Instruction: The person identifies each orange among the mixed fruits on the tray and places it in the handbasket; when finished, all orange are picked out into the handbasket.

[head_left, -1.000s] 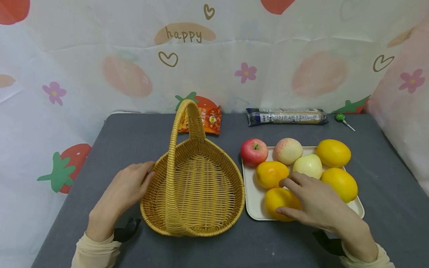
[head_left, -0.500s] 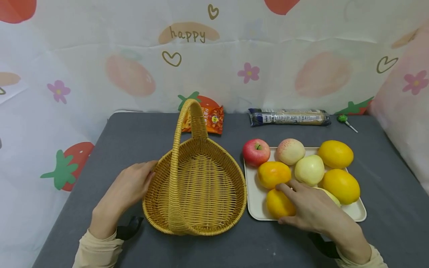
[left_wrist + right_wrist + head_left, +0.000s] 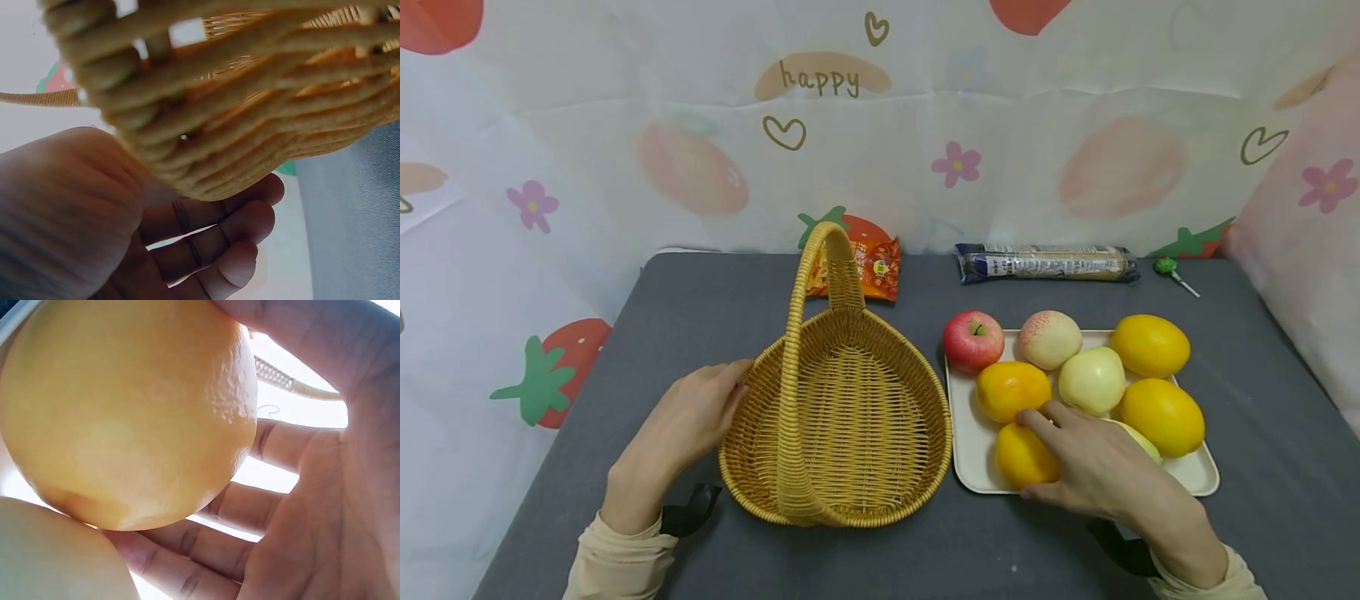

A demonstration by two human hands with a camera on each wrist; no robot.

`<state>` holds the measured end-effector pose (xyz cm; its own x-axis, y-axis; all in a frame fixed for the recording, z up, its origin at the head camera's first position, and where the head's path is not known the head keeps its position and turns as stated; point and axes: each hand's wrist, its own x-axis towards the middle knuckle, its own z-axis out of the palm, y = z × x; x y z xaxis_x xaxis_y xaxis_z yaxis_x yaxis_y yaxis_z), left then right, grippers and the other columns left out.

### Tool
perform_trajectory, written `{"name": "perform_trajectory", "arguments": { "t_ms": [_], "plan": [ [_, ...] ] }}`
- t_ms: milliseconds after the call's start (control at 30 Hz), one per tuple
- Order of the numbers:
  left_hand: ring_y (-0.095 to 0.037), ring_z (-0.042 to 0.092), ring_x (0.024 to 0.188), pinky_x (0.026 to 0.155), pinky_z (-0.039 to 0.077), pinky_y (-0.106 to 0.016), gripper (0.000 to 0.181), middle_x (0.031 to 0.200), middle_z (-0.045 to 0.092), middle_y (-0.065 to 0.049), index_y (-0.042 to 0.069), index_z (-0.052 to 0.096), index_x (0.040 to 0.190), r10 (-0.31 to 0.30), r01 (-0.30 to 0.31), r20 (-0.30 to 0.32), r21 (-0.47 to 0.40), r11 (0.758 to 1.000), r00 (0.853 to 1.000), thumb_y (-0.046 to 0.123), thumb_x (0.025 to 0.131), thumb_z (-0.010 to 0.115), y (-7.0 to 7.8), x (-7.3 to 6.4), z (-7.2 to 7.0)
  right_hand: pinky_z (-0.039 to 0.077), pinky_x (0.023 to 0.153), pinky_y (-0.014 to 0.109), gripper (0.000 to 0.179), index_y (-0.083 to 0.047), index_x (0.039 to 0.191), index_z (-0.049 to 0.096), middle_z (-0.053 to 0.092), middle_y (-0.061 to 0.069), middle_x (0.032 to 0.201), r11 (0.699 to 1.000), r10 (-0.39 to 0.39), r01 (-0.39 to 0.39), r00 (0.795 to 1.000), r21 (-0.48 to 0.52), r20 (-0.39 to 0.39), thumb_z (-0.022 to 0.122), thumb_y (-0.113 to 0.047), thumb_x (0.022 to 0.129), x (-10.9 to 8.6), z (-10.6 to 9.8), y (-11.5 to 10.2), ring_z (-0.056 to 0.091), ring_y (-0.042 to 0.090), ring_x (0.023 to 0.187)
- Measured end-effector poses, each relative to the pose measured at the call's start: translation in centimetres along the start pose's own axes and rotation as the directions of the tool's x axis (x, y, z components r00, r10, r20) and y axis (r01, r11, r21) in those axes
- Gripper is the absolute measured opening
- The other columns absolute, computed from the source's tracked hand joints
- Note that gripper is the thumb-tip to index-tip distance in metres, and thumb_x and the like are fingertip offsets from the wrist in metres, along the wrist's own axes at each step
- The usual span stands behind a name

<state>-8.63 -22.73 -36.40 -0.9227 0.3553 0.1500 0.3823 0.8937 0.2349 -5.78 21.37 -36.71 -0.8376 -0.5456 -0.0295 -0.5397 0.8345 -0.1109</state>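
My left hand (image 3: 692, 417) holds the left rim of a wicker basket (image 3: 946, 433) with a tall arched handle; in the left wrist view several fingers (image 3: 240, 225) show beyond the woven side. On the right, my right hand (image 3: 1097, 458) grips a smooth yellow-orange fruit (image 3: 1024, 457) at the near side of a white tray (image 3: 977, 479). Thumb and fingers lie round this fruit (image 3: 125, 419) in the right wrist view. A second orange fruit (image 3: 1013, 392) sits just behind it. A pale green fruit (image 3: 1138, 440) is partly hidden by the hand.
The tray also bears a red apple (image 3: 973, 342), a peach (image 3: 1050, 339), a pale green apple-like fruit (image 3: 1092, 381) and yellow fruits (image 3: 1162, 417). Behind are an orange snack bag (image 3: 880, 268), a long wrapped packet (image 3: 1048, 263) and a green lollipop (image 3: 1167, 267).
My right hand has moved slightly left and closed round the near yellow-orange fruit, uncovering the pale green fruit beside it. The left hand stays at the basket rim.
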Motion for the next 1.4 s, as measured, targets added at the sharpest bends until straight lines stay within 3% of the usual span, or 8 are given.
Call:
{"name": "perform_trajectory", "arguments": {
  "t_ms": [367, 567, 833, 1000, 1167, 1267, 1400],
  "plan": [
    [-0.034, 0.069, 0.095, 0.084, 0.055, -0.051, 0.028, 0.106, 0.071, -0.017, -0.001, 0.062, 0.122, -0.004, 0.004, -0.001, 0.003, 1.0, 1.0, 0.007, 0.096, 0.057, -0.1, -0.3, 0.0, 0.038, 0.053, 0.023, 0.065, -0.019, 0.118, 0.059, 0.055, -0.002, 0.095, 1.0, -0.014, 0.014, 1.0, -0.009, -0.009, 0.084, -0.05, 0.066, 0.0, -0.3, -0.3, 0.042, 0.008, 0.063],
    [-0.034, 0.069, 0.096, 0.085, 0.055, -0.052, 0.029, 0.107, 0.071, -0.018, -0.002, 0.061, 0.123, -0.008, 0.008, -0.001, 0.004, 1.0, 1.0, 0.007, 0.096, 0.057, -0.1, -0.4, -0.1, 0.043, 0.057, 0.024, 0.064, -0.017, 0.118, 0.061, 0.059, -0.003, 0.1, 1.0, -0.003, 0.003, 1.0, 0.006, -0.003, 0.082, -0.05, 0.067, -0.2, -1.0, -0.5, 0.046, 0.007, 0.066],
    [-0.034, 0.068, 0.097, 0.085, 0.055, -0.052, 0.029, 0.108, 0.071, -0.018, -0.002, 0.061, 0.124, -0.008, 0.008, -0.006, 0.003, 1.0, 1.0, 0.006, 0.096, 0.057, -0.1, -0.4, -0.1, 0.052, 0.068, 0.028, 0.065, -0.014, 0.119, 0.062, 0.062, -0.003, 0.106, 0.998, -0.05, 0.055, 0.991, 0.031, -0.126, 0.083, -0.048, 0.067, -0.6, -1.9, -0.3, 0.054, 0.006, 0.078],
    [-0.034, 0.068, 0.096, 0.084, 0.055, -0.052, 0.029, 0.106, 0.071, -0.017, -0.001, 0.061, 0.124, -0.01, 0.01, -0.002, 0.007, 1.0, 1.0, 0.007, 0.096, 0.057, 0.0, -0.3, 0.0, 0.055, 0.075, 0.032, 0.066, -0.012, 0.119, 0.061, 0.062, -0.001, 0.11, 0.994, -0.099, 0.109, 0.963, 0.029, -0.249, 0.083, -0.046, 0.067, -0.5, -2.0, -0.2, 0.059, 0.01, 0.086],
    [-0.033, 0.068, 0.095, 0.084, 0.055, -0.052, 0.03, 0.106, 0.071, -0.016, 0.0, 0.061, 0.124, -0.01, 0.01, 0.007, 0.008, 1.0, 1.0, 0.008, 0.096, 0.058, 0.1, -0.2, 0.1, 0.054, 0.078, 0.036, 0.064, -0.011, 0.12, 0.061, 0.062, 0.001, 0.114, 0.98, -0.172, 0.196, 0.913, 0.029, -0.371, 0.08, -0.048, 0.071, 0.1, -2.3, -0.1, 0.061, 0.014, 0.09],
    [-0.033, 0.068, 0.093, 0.083, 0.055, -0.051, 0.029, 0.105, 0.071, -0.016, 0.0, 0.061, 0.124, -0.007, 0.007, 0.006, 0.012, 1.0, 1.0, 0.007, 0.095, 0.058, 0.1, -0.1, 0.0, 0.054, 0.079, 0.036, 0.064, -0.01, 0.122, 0.06, 0.061, 0.003, 0.115, 0.971, -0.206, 0.238, 0.885, 0.026, -0.417, 0.073, -0.054, 0.077, 0.6, -2.9, 0.0, 0.061, 0.016, 0.091],
    [-0.032, 0.068, 0.092, 0.082, 0.055, -0.051, 0.028, 0.103, 0.071, -0.015, 0.0, 0.061, 0.123, -0.007, 0.007, 0.004, 0.013, 1.0, 1.0, 0.008, 0.096, 0.058, 0.1, 0.0, 0.0, 0.055, 0.078, 0.036, 0.067, -0.009, 0.126, 0.058, 0.061, 0.007, 0.12, 0.964, -0.225, 0.265, 0.865, 0.028, -0.448, 0.061, -0.061, 0.084, 1.3, -3.6, -0.1, 0.062, 0.017, 0.093]
  ]
}}
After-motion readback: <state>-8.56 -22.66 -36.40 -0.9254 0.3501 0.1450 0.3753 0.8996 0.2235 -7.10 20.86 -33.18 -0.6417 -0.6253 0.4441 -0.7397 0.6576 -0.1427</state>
